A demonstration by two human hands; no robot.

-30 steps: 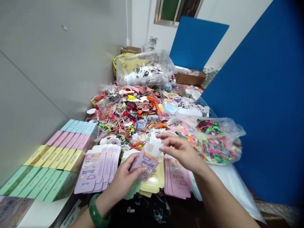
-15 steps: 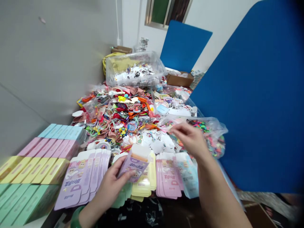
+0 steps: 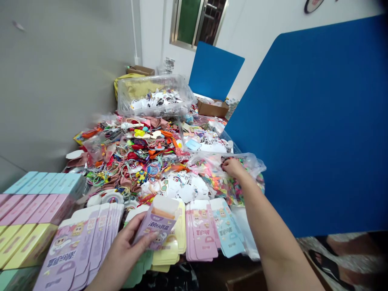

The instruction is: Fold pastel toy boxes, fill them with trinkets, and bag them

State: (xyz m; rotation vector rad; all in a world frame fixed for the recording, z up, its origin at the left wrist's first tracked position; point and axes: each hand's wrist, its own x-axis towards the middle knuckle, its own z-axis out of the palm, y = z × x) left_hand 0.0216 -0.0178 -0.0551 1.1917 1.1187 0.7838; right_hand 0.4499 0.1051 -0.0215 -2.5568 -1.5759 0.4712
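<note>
My left hand (image 3: 133, 240) is closed around a small purple cardboard box (image 3: 158, 226) with its top flap up and an orange-brown edge showing inside. The box tilts above fanned stacks of flat cartons: purple cartons (image 3: 65, 250), yellow cartons (image 3: 168, 254), pink cartons (image 3: 201, 232) and light blue cartons (image 3: 226, 230). Farther off, my right hand (image 3: 233, 167) reaches into the mouth of a clear plastic bag (image 3: 257, 161) full of small bright pieces. Its fingers are drawn together among the pieces; their tips are partly hidden, so what they hold cannot be made out.
Behind the cartons spreads a heap of small trinkets (image 3: 151, 151), with white paper cut-outs (image 3: 184, 188) nearer. A clear tub (image 3: 124, 95) stands at the back. Rows of filled boxes (image 3: 45, 206) line the left. A blue panel (image 3: 309, 133) rises at right; a person's sandalled foot (image 3: 330, 264) shows below.
My right hand has moved forward from above the bag's near edge into its mouth. My left hand still holds the purple box. The view has turned to the right.
</note>
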